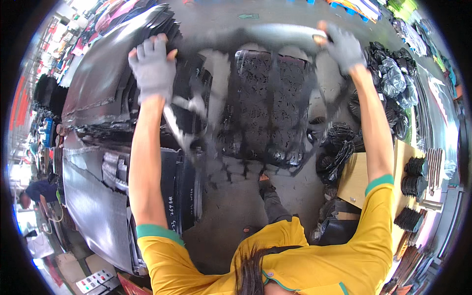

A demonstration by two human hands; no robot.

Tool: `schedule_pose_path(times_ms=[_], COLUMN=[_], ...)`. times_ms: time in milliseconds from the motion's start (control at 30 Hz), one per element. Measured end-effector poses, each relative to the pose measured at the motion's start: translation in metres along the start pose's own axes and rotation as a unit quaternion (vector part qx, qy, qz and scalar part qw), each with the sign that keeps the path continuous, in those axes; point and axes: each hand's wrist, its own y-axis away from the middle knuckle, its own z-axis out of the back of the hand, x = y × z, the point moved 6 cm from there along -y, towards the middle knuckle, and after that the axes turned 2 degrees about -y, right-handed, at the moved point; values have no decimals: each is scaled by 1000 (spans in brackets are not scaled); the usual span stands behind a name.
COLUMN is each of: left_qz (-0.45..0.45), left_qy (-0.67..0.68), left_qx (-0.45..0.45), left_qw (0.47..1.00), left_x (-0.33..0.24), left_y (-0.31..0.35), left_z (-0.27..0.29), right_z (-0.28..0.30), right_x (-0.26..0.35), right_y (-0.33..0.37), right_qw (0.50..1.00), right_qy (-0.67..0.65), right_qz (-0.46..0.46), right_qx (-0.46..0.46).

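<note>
A thin black sheet with rows of cut-out holes stretches in front of me, smeared by motion. Its far side shows as a shiny, curved band. At the right end of that band, my right hand, in a grey glove with bare fingertips, is closed on it. My left hand, gloved alike, is held out over a stack of black sheets with its fingers stretched and thumb apart. Whether its palm touches the stack or the perforated sheet is hidden.
More dark sheets are piled at the near left. Black plastic bags heap up on the right, above a wooden box. Small black stacked pieces stand beside it. A green arrow marks the grey floor at the far side.
</note>
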Motion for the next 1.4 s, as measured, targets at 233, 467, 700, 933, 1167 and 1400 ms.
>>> schedule_pose_path(times_ms=[233, 467, 700, 933, 1167, 1400], left_qz=[-26, 97, 168, 431, 408, 405], left_qy=[84, 337, 317, 353, 465, 659], left_qx=[-48, 580, 730, 515, 484, 468], left_qw=[995, 736, 581, 651, 619, 427], left_x=[-49, -110, -65, 26, 93, 176], left_y=[34, 388, 614, 580, 484, 367], left_z=[-105, -129, -19, -20, 17, 55], right_z=[-155, -354, -334, -239, -226, -260], right_x=[-56, 58, 224, 387, 442, 451], right_y=[19, 271, 85, -181, -293, -363], right_qw=[981, 838, 907, 761, 897, 946], right_qy=[10, -309, -401, -632, -420, -175], right_qz=[24, -215, -68, -141, -135, -205], right_qx=[-194, 395, 112, -41, -11, 182])
